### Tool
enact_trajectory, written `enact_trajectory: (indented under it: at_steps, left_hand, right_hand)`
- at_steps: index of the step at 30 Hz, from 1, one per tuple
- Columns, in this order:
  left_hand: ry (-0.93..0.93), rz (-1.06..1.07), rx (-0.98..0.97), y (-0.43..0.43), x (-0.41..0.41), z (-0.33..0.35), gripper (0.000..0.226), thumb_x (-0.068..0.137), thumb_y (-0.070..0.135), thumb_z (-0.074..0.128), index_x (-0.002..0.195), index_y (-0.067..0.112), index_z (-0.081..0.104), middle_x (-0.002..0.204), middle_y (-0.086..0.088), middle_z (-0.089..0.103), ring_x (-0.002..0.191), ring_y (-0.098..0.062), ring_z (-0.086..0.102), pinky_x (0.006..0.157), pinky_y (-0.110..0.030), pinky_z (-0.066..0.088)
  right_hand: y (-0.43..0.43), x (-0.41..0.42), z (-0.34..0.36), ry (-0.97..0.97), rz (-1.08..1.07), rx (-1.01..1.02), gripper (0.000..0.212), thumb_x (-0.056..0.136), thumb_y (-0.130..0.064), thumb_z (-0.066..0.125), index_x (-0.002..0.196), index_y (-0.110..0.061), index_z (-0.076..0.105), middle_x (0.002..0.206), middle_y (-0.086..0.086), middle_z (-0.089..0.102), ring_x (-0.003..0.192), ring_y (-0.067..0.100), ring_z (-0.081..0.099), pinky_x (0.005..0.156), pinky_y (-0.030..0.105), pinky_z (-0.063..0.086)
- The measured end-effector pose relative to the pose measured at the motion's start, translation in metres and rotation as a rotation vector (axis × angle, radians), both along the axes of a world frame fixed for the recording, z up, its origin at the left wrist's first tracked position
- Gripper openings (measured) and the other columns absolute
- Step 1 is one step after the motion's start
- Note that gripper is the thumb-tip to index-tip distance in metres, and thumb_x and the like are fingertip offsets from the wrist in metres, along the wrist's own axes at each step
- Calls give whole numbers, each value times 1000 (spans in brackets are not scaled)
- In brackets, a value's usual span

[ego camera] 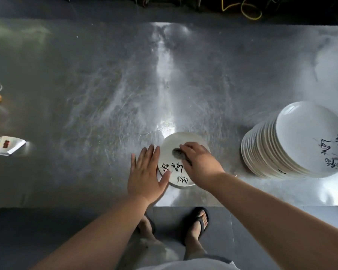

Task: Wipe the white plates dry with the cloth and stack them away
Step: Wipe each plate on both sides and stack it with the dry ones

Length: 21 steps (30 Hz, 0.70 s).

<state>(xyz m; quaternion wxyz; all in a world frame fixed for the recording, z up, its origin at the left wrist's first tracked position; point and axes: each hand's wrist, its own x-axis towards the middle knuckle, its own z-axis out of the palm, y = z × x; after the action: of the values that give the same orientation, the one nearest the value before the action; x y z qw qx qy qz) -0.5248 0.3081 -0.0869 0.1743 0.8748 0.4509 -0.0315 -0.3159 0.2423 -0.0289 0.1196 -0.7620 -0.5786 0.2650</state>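
The big shiny metal counter (105,94) fills most of the view. On its right side sits a tall stack of white plates (300,141) with black writing on the top one. It leans a little.

Near the front edge of the counter, in the middle, one white plate (167,151) lies flat. It has black writing on it too. It is well apart from the stack.

The left hand (146,172) lies flat on the left rim of this plate. Its fingers are straight and hold nothing. I think it keeps the plate from sliding.

The right hand (201,164) is on top of the plate. Its fingers are curled over a small grey cloth (179,153) and press it onto the plate.

So the step now looks like wiping this one plate dry. It is not on a stack yet.

Next, I think the cloth should rub all over the plate, out to the rim. Then the plate must be lifted with a good hold, since it may be wet and slippery, and set down softly and straight where the dry plates go. I cannot tell if the stack is the dry pile or the wet one.
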Motion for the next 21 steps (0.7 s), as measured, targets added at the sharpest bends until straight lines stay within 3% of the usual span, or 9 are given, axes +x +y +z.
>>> enact_trajectory:
  at_steps: [2,3,5,8,11,14,16,19,21]
  left_hand:
    - [10,-8,-11,0,1,-3,82,101,68,20,166,29,-12,175,3,-8,161,-21,-9,129,-54,-7]
    - [5,-7,-6,-1,1,-3,82,101,67,22,165,29,-13,174,4,-8,161,-21,-9,129,-54,-6]
    - [7,-8,3,-1,1,-4,83,101,66,25,165,30,-13,174,5,-8,161,-21,-9,129,-55,-4]
    - [31,-13,-4,0,0,-6,84,101,65,24,164,30,-19,174,5,-13,160,-21,-14,129,-55,-3]
    - [51,-26,-28,3,2,-6,83,101,68,18,162,30,-24,173,5,-18,159,-20,-19,128,-54,-4]
    - [67,-27,-18,3,2,-7,83,102,68,15,162,27,-23,173,5,-19,159,-19,-21,128,-53,-5]
    - [65,-15,-19,2,1,-6,83,102,67,18,163,27,-21,173,6,-18,159,-17,-20,129,-52,-4]
    - [67,-18,2,-1,2,-7,85,100,67,22,164,28,-20,174,6,-15,160,-18,-17,129,-53,-1]
    - [86,-28,6,-1,2,-6,85,100,69,21,162,30,-23,174,5,-16,160,-19,-17,129,-54,0]
  right_hand:
    - [-14,-11,-15,-117,202,4,56,101,-28,56,156,-20,45,160,1,42,150,27,36,122,50,37]
    - [-19,-15,-17,-157,270,-28,61,102,-33,51,160,-19,38,166,1,33,157,27,24,129,50,23]
    - [-29,-16,-20,-234,348,-60,69,103,-46,38,165,-20,28,173,-1,21,162,26,6,130,45,1]
    - [-26,-4,-17,-402,501,-102,73,103,-58,27,165,-21,25,173,1,21,162,30,2,131,47,-1]
    - [3,15,-8,-456,486,-196,72,106,-59,13,168,-25,0,176,1,-5,158,28,-23,125,43,-19]
    - [28,12,1,-443,386,-283,73,107,-61,14,167,-25,-7,174,-2,-17,158,25,-24,125,43,-15]
    - [19,-4,0,-329,357,-306,76,106,-63,19,167,-25,-7,172,-4,-24,157,21,-26,131,49,1]
    - [-17,-22,-11,-286,551,-293,79,105,-64,19,167,-22,-5,172,-2,-26,158,22,-24,129,54,16]
    - [-24,-8,-13,-269,657,-263,79,104,-64,12,168,-21,-3,172,0,-22,159,23,-20,130,50,13]
